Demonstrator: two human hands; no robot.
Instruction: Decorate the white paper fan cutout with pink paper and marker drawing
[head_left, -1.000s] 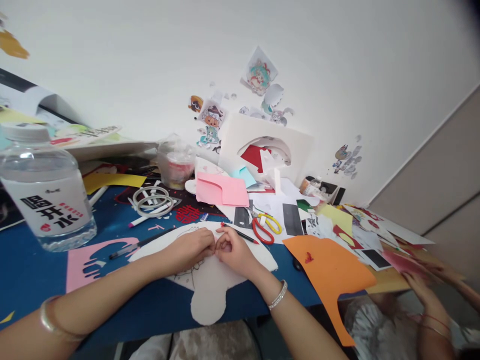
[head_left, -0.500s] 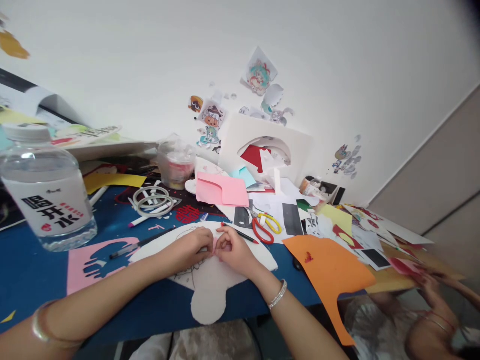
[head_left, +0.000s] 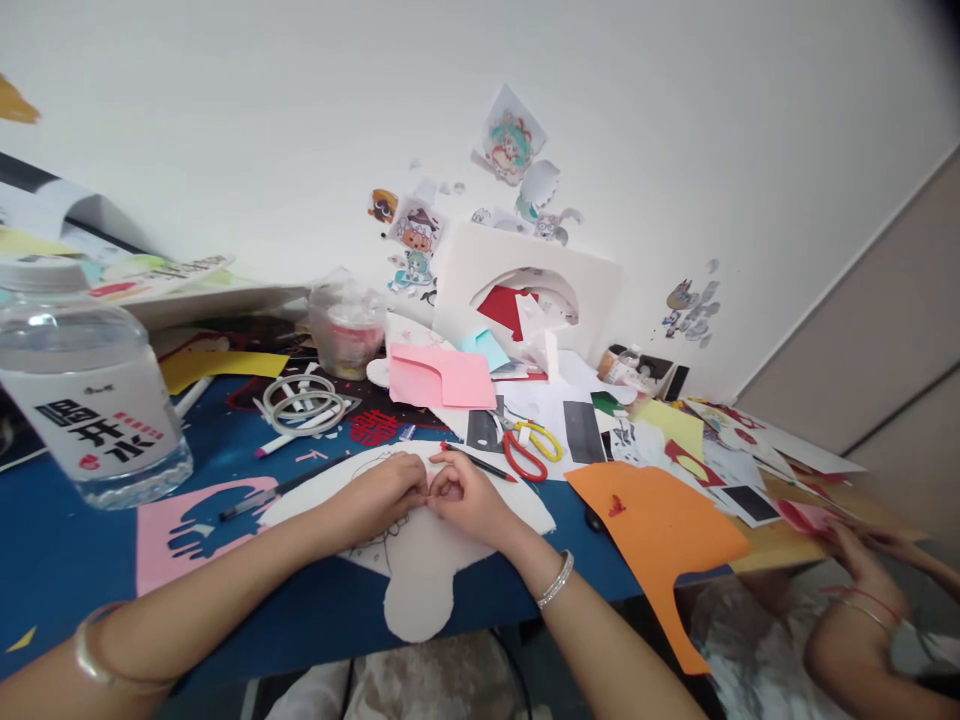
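Left hand and right hand pinch fingertips together over the white cutout, apparently for precision; grasped item indiscernible.

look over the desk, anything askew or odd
The orange paper looks askew: its narrow strip hangs past the front edge of the desk, where it might get bent. I see no spill.

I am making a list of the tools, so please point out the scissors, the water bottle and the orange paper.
scissors point(head_left: 516, 468): head view, red handle loop
water bottle point(head_left: 105, 425): head view, label
orange paper point(head_left: 660, 515): head view, upper part
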